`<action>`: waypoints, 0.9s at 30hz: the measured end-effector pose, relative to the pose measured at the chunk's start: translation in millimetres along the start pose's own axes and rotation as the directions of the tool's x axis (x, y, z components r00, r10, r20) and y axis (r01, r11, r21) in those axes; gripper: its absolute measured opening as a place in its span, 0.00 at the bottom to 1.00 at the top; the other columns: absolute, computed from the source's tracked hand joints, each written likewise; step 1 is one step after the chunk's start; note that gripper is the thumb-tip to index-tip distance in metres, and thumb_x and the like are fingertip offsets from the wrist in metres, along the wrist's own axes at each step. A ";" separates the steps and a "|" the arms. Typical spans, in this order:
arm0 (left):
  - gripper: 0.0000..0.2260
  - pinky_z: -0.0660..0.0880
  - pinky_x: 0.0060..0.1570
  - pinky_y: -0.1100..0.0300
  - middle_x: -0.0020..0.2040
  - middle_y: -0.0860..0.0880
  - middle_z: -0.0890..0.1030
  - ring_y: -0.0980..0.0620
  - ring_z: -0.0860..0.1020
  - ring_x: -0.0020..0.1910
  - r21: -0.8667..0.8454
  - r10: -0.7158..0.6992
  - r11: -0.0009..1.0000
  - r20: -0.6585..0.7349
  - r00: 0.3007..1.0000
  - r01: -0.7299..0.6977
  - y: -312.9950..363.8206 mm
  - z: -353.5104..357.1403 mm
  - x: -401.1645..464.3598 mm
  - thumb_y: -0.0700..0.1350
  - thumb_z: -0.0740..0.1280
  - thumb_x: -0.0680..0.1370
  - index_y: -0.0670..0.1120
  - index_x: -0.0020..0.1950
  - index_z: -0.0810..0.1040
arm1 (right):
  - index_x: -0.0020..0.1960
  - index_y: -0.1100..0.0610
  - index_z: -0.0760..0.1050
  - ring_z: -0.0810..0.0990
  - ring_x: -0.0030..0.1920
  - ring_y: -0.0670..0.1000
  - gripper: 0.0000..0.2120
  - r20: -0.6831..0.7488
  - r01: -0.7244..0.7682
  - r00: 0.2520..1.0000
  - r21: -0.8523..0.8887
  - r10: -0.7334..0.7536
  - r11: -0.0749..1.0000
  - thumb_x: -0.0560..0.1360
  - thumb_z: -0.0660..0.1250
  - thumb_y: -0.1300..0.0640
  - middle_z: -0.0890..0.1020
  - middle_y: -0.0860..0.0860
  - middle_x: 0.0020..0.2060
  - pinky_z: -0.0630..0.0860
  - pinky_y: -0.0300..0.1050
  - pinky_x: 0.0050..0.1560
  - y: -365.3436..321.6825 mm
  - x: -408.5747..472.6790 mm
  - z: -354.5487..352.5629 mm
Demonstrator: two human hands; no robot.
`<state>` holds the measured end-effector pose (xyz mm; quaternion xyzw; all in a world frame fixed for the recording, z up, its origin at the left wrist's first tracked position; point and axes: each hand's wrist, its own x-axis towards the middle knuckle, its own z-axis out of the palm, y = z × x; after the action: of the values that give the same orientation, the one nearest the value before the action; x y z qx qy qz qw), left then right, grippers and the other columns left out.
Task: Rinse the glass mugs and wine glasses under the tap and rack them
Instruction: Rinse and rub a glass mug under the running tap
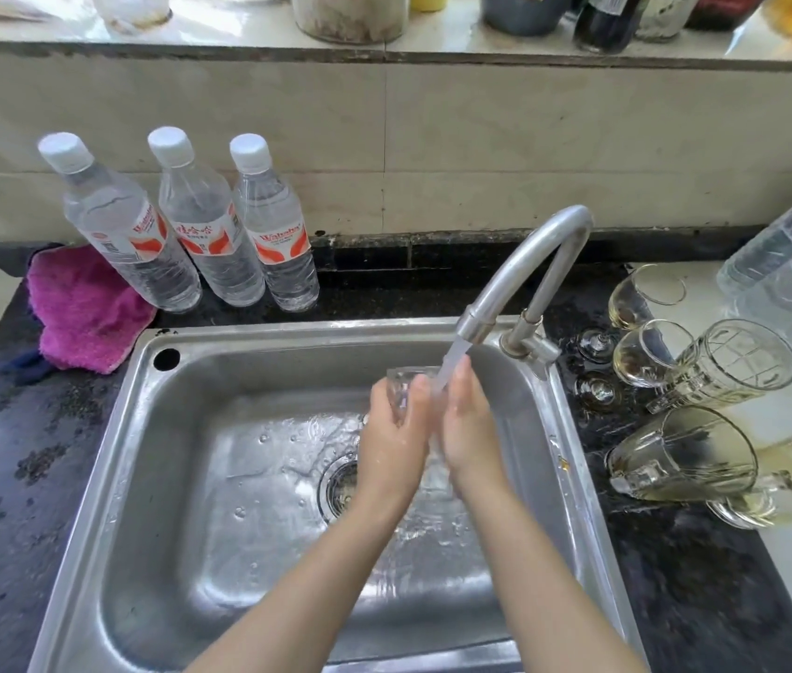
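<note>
While water runs from the tap (520,274), we clasp one glass (403,391) in both hands, left (391,439) and right (469,429), over the sink (131,468); mugs (733,364) and wine glasses (644,296) on the desk (675,575) look unrinsed.

Both hands working together

The left hand (396,429) and right hand (466,425) are pressing inward, palms facing (fingers curled), forearms converging.
</note>
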<state>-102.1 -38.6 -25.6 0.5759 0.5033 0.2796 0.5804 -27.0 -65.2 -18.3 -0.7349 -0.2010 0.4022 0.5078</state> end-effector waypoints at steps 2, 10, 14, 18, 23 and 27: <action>0.21 0.74 0.43 0.61 0.45 0.55 0.80 0.61 0.78 0.43 0.048 0.035 0.998 0.037 0.999 -0.037 -2.8 0.4 -5.6 0.67 0.57 0.74 0.54 0.57 0.71 | 0.63 0.51 0.74 0.80 0.56 0.49 0.30 0.082 -0.140 0.988 0.173 0.127 0.975 0.77 0.47 0.33 0.83 0.48 0.53 0.75 0.46 0.53 -1.5 8.2 -8.6; 0.19 0.71 0.46 0.68 0.52 0.56 0.77 0.58 0.77 0.52 0.077 0.045 0.996 0.107 0.993 -0.053 10.7 2.7 3.6 0.57 0.50 0.81 0.49 0.67 0.66 | 0.66 0.54 0.68 0.80 0.52 0.47 0.32 0.012 0.053 0.999 0.011 -0.053 0.999 0.72 0.59 0.32 0.81 0.44 0.49 0.77 0.47 0.55 -0.1 -1.6 -8.1; 0.28 0.66 0.67 0.53 0.71 0.49 0.64 0.52 0.65 0.70 0.210 0.190 0.951 0.184 0.964 -0.227 6.2 9.7 -13.4 0.57 0.49 0.78 0.50 0.77 0.52 | 0.52 0.47 0.77 0.84 0.45 0.42 0.22 0.207 -0.078 0.978 0.246 0.027 0.966 0.71 0.55 0.35 0.85 0.44 0.46 0.78 0.35 0.38 -3.5 8.9 -19.7; 0.26 0.61 0.66 0.60 0.71 0.55 0.60 0.58 0.61 0.70 0.134 0.046 0.987 0.261 0.964 -0.083 11.7 3.9 12.2 0.55 0.53 0.81 0.51 0.78 0.51 | 0.61 0.46 0.76 0.84 0.50 0.49 0.26 0.271 -0.154 0.960 0.299 0.071 0.942 0.71 0.55 0.33 0.84 0.49 0.53 0.80 0.51 0.51 11.5 6.3 -21.7; 0.21 0.70 0.65 0.54 0.66 0.54 0.74 0.56 0.72 0.65 -0.021 0.013 1.000 0.231 0.973 -0.009 11.8 2.0 29.9 0.58 0.55 0.79 0.54 0.71 0.66 | 0.60 0.49 0.76 0.83 0.53 0.47 0.24 0.342 -0.226 0.936 0.393 0.086 0.891 0.79 0.48 0.38 0.84 0.48 0.53 0.80 0.42 0.42 12.6 3.3 -23.5; 0.29 0.58 0.73 0.57 0.76 0.57 0.60 0.61 0.58 0.74 -0.066 0.169 0.986 0.285 0.943 -0.156 -4.8 -0.3 -13.7 0.62 0.56 0.77 0.57 0.77 0.53 | 0.67 0.49 0.70 0.83 0.52 0.47 0.26 0.268 -0.116 0.963 0.398 0.005 0.910 0.76 0.49 0.36 0.85 0.50 0.51 0.79 0.44 0.47 8.2 9.4 -28.5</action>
<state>-108.3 -51.8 -26.5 0.6377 0.3575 0.2497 0.6350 0.3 -78.5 -24.7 -0.5583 -0.1540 0.5443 0.6068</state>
